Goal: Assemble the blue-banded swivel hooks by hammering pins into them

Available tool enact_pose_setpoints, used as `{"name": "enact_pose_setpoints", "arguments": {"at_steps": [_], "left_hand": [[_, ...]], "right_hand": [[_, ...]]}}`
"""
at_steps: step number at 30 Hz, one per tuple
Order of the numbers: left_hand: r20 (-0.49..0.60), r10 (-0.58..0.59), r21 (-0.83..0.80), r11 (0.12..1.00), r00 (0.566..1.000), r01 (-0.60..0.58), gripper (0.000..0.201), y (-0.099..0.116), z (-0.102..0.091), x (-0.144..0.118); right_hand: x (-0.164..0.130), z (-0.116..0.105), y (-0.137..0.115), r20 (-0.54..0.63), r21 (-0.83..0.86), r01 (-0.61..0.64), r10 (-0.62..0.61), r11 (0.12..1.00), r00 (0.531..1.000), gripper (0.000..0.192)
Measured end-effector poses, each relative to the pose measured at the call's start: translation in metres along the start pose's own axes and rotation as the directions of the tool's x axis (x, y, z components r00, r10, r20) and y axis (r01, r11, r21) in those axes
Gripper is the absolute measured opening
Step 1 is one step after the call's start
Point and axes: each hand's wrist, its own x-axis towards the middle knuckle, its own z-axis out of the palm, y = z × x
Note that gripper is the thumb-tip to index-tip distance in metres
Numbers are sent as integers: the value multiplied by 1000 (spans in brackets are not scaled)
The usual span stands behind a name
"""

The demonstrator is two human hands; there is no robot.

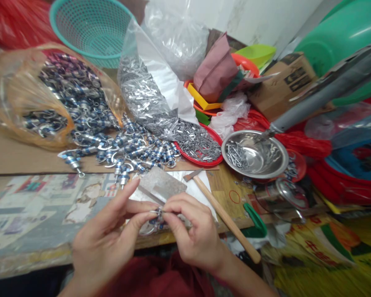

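We pinch a small blue-and-silver metal fitting [157, 214] between left hand [111, 239] and right hand [191, 231], fingertips pressed together on it, just in front of the hammer [222, 214]; it looks light, rigid and slippery, best held by its barrel

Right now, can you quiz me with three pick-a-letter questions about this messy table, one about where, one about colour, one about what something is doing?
1. Where does the hammer lie?
A. right of the hands
B. in the basket
C. on the bag

2. What colour is the mesh basket?
A. yellow
B. teal
C. black

3. What are the left hand and right hand doing?
A. resting flat
B. pinching a small metal part together
C. holding the hammer

Answers: A, its handle runs beside the right hand; B, teal mesh at top; B, fingertips meet on it.
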Motion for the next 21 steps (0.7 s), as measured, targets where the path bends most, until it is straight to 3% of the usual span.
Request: {"name": "enact_pose_setpoints", "arguments": {"at_steps": [9, 12, 15, 17, 21], "left_hand": [[26, -78, -28, 996, 997, 79, 55, 6, 3, 5], [29, -120, -30, 992, 992, 120, 54, 7, 4, 7], [62, -228, -72, 970, 972, 232, 57, 6, 3, 13], [125, -335, -117, 930, 934, 349, 63, 4, 2, 19], [277, -489, -181, 819, 827, 545, 61, 0, -3, 21]], "right_hand": [[-1, -2, 5, 3, -13, 94, -94, 995, 996, 11], [0, -1, 3, 10, -8, 68, -68, 998, 998, 12], [2, 1, 3, -8, 60, -31, 31, 998, 999, 10], [3, 3, 4, -3, 141, -141, 143, 980, 990, 10], [6, 2, 9, 96, 346, -408, 401, 845, 911, 14]]}}
